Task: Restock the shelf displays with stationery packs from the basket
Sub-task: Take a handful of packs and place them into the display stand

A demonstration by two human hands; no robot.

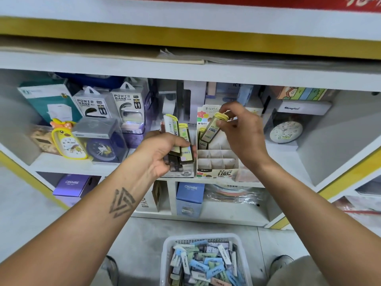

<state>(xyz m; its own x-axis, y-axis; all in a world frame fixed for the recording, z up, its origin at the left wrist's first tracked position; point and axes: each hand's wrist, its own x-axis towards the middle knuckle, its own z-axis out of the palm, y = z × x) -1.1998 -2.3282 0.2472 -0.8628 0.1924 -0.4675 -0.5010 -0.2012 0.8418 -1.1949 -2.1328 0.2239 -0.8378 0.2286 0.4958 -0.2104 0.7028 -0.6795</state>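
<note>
My left hand [162, 155] grips a small bunch of yellow-capped lead packs [180, 139] in front of the shelf. To its right my right hand [245, 133] pinches one yellow-capped pack [213, 127] by its top, tilted over the back row of a white display box [216, 162] with cardboard dividers. One more pack [203, 141] stands in the box's back left slot; the other slots I can see hold nothing. On the floor below, a white basket [206, 240] holds several blue, green and white packs [206, 263].
Power bank boxes [107, 104], a yellow duck clock [68, 141] and a purple clock [101, 149] fill the shelf's left side. A white alarm clock [285, 132] stands to the right. Blue and purple boxes sit on the lower shelf [190, 195]. My feet flank the basket.
</note>
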